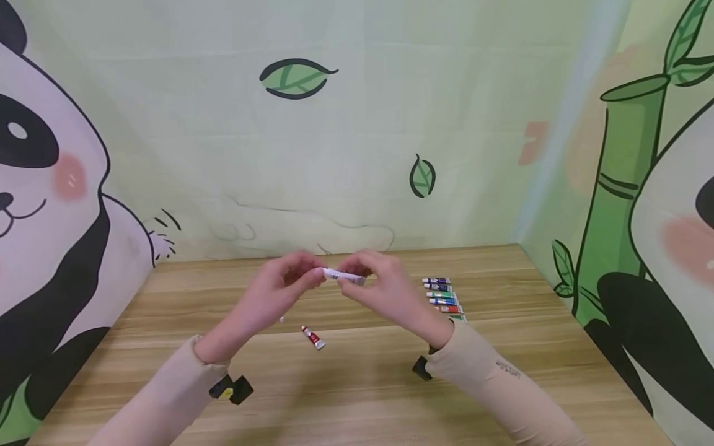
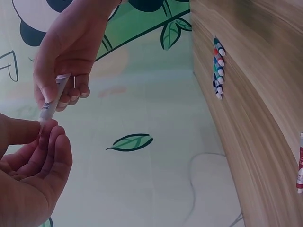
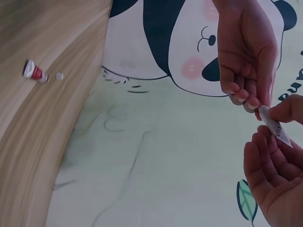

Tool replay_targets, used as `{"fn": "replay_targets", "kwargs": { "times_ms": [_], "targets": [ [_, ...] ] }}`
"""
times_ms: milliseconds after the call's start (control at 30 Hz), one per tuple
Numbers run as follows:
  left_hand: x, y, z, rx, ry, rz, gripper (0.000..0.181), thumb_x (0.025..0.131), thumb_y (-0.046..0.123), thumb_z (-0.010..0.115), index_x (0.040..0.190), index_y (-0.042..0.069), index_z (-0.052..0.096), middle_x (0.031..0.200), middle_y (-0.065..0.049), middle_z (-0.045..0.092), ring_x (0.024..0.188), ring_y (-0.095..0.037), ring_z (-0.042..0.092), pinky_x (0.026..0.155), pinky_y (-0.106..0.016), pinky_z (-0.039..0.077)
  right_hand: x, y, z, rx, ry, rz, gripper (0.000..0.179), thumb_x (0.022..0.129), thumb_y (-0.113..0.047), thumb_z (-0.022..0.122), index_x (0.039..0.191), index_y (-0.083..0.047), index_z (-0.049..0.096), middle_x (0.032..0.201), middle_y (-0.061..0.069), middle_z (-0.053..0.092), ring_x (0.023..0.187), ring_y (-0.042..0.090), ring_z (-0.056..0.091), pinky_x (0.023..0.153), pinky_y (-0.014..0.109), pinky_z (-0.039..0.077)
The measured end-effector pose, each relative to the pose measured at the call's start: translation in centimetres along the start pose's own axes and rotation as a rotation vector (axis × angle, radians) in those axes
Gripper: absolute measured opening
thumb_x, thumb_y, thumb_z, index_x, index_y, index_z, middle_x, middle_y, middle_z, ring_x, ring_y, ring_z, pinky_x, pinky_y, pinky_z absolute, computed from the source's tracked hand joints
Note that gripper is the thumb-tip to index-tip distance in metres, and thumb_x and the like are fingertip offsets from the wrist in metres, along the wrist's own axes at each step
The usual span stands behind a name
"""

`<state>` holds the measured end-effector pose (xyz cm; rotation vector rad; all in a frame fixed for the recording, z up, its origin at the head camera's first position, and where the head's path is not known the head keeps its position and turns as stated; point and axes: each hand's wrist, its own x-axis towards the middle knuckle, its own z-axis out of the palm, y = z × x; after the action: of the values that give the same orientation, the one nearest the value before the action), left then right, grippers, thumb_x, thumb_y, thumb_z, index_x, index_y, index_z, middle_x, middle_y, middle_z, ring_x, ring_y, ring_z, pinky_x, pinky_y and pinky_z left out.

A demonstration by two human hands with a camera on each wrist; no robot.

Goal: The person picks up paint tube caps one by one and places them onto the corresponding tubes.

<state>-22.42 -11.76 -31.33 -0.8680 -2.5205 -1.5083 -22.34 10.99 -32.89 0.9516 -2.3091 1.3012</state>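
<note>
A small white paint tube [image 1: 347, 276] is held up above the table between both hands. My left hand [image 1: 279, 282] pinches its nozzle end between thumb and fingertips, hiding the tip. The right hand [image 1: 382, 288] grips the body near the flat crimped end, which shows in the right wrist view beyond the right fingers. Below the hands, a red paint tube [image 1: 313, 337] lies on the table. Beside it sits a small white cap [image 3: 59, 75], partly blocked by the left hand's side in the head view.
Several paint tubes [image 1: 442, 301] in purple, blue, green and red lie in a row on the wooden table [image 1: 357, 396], close by the right forearm. A cloth backdrop [image 1: 357, 136] with pandas, leaves and bamboo rises behind the table and along both sides.
</note>
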Motion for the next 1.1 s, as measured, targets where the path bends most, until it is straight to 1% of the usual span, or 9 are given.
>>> {"fn": "replay_targets", "kwargs": {
  "times_ms": [200, 267, 367, 600, 700, 800, 867, 933, 1100],
  "targets": [
    [-0.2, 0.2, 0.3, 0.03, 0.033, 0.057, 0.013, 0.1, 0.019, 0.066, 0.109, 0.011, 0.069, 0.1, 0.001, 0.071, 0.091, -0.015, 0.067, 0.083, -0.036, 0.056, 0.1, 0.0, -0.3, 0.237, -0.084, 0.226, 0.016, 0.095, -0.02, 0.072, 0.108, -0.01, 0.074, 0.094, 0.001, 0.071, 0.082, 0.019, 0.063, 0.071, 0.033, 0.053],
    [-0.3, 0.3, 0.4, 0.053, 0.045, 0.1, 0.012, 0.099, 0.018, 0.066, 0.109, 0.011, 0.069, 0.1, 0.003, 0.072, 0.093, -0.013, 0.068, 0.087, -0.035, 0.056, 0.2, 0.0, -0.4, 0.331, -0.105, 0.294, 0.017, 0.096, -0.021, 0.071, 0.108, -0.009, 0.074, 0.093, 0.003, 0.07, 0.082, 0.021, 0.062, 0.073, 0.034, 0.052],
    [-0.4, 0.6, 0.5, 0.114, 0.072, 0.193, 0.011, 0.098, 0.015, 0.067, 0.109, 0.011, 0.069, 0.098, 0.005, 0.072, 0.09, -0.012, 0.068, 0.084, -0.035, 0.057, 0.4, 0.0, -0.7, 0.448, -0.117, 0.363, 0.018, 0.097, -0.02, 0.069, 0.108, -0.006, 0.073, 0.091, 0.005, 0.069, 0.082, 0.022, 0.061, 0.078, 0.036, 0.051],
    [-0.3, 0.3, 0.7, 0.285, 0.122, 0.425, 0.014, 0.095, 0.002, 0.069, 0.108, 0.008, 0.068, 0.099, 0.002, 0.071, 0.09, -0.01, 0.067, 0.079, -0.031, 0.056, 0.5, 0.3, -0.6, 0.587, -0.111, 0.407, 0.017, 0.097, -0.014, 0.066, 0.106, -0.001, 0.072, 0.089, 0.005, 0.069, 0.082, 0.02, 0.063, 0.084, 0.037, 0.053],
    [-0.3, 0.1, 0.7, 0.319, 0.125, 0.493, 0.017, 0.093, -0.002, 0.069, 0.108, 0.007, 0.067, 0.099, -0.001, 0.07, 0.089, -0.011, 0.066, 0.079, -0.031, 0.056, 0.5, 0.6, -0.4, 0.628, -0.111, 0.413, 0.017, 0.097, -0.013, 0.065, 0.106, 0.001, 0.071, 0.089, 0.006, 0.069, 0.082, 0.021, 0.063, 0.084, 0.036, 0.054],
    [-0.1, -0.3, 0.7, 0.321, 0.122, 0.529, 0.02, 0.092, -0.004, 0.069, 0.109, 0.007, 0.067, 0.1, -0.001, 0.07, 0.091, -0.011, 0.066, 0.08, -0.031, 0.056, 0.5, 0.7, -0.3, 0.623, -0.105, 0.397, 0.019, 0.097, -0.014, 0.065, 0.107, 0.001, 0.071, 0.089, 0.006, 0.069, 0.082, 0.021, 0.063, 0.083, 0.036, 0.054],
    [-0.1, -0.4, 0.7, 0.3, 0.111, 0.506, 0.021, 0.093, -0.001, 0.07, 0.112, 0.007, 0.066, 0.103, 0.0, 0.07, 0.092, -0.012, 0.066, 0.082, -0.032, 0.056, 0.3, 0.8, -0.3, 0.598, -0.092, 0.385, 0.019, 0.097, -0.015, 0.065, 0.107, 0.001, 0.071, 0.09, 0.006, 0.068, 0.083, 0.021, 0.062, 0.084, 0.038, 0.053],
    [-0.1, -0.4, 0.7, 0.25, 0.084, 0.439, 0.023, 0.095, 0.003, 0.07, 0.116, 0.007, 0.065, 0.106, 0.0, 0.071, 0.095, -0.012, 0.067, 0.084, -0.033, 0.056, 0.2, 0.8, -0.3, 0.555, -0.073, 0.375, 0.02, 0.098, -0.017, 0.065, 0.108, -0.001, 0.071, 0.091, 0.007, 0.068, 0.084, 0.022, 0.062, 0.084, 0.039, 0.053],
    [-0.1, -0.4, 0.3, 0.096, 0.007, 0.177, 0.025, 0.099, 0.017, 0.068, 0.123, 0.011, 0.063, 0.11, 0.001, 0.071, 0.099, -0.013, 0.067, 0.087, -0.036, 0.056, -0.2, 0.7, -0.4, 0.397, -0.013, 0.301, 0.018, 0.097, -0.022, 0.068, 0.108, -0.008, 0.072, 0.093, 0.007, 0.066, 0.082, 0.025, 0.058, 0.074, 0.034, 0.05]
  ]
}}
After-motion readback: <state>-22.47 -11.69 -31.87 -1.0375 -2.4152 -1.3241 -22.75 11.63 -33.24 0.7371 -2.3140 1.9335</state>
